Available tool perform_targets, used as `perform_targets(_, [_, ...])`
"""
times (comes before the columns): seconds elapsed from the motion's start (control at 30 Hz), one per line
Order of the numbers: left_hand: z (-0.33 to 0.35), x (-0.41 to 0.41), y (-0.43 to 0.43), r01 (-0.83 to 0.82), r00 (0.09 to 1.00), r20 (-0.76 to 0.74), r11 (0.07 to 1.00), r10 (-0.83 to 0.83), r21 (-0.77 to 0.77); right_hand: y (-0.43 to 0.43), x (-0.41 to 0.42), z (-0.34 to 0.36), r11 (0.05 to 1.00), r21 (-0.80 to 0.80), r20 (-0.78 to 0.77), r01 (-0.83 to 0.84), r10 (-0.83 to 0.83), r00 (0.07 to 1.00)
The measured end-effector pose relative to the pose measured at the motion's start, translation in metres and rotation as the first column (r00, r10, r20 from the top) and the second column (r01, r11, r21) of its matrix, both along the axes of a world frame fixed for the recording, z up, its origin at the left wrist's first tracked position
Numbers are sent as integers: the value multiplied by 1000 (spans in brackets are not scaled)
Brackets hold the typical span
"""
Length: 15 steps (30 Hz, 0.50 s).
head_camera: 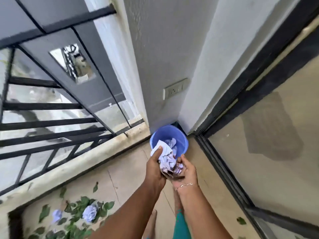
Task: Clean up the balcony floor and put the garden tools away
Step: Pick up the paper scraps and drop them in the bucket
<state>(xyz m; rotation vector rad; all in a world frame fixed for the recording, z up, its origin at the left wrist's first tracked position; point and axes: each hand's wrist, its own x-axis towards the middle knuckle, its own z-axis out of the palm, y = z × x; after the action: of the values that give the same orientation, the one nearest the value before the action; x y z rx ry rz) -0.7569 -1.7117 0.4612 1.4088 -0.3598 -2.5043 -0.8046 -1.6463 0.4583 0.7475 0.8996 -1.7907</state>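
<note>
A blue plastic bucket point(181, 142) stands in the balcony corner with crumpled paper inside. Just in front of its rim, both my hands hold a bundle of crumpled white paper and dry brown debris point(168, 161). My left hand point(155, 167) grips the bundle from the left, thumb on top. My right hand point(187, 169) cups it from below and the right. On the floor at the lower left lie green leaves point(76, 209) and two more crumpled paper balls point(89, 213).
A black metal railing point(51, 128) on a low kerb runs along the left. A dark-framed sliding glass door point(259, 152) lines the right. A wall socket point(174, 90) sits above the bucket. My bare feet show at the bottom; one leaf point(241, 220) lies by the door track.
</note>
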Motion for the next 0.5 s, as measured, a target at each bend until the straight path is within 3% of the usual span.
perform_targets(0.1, [-57,-34,-20,-40,998,60,996,35,83,-21,-34,-52,999,30,64,-22,20,998])
perform_targets(0.37, [-173,-102,-57,31,954,288,982,-84,184,-47,-103,-197,962,271,178,-35,-14,984])
perform_targets(0.5, [-199,-116,-72,49,920,374,980,-120,193,-54,-122,-237,934,322,153,-155,110,982])
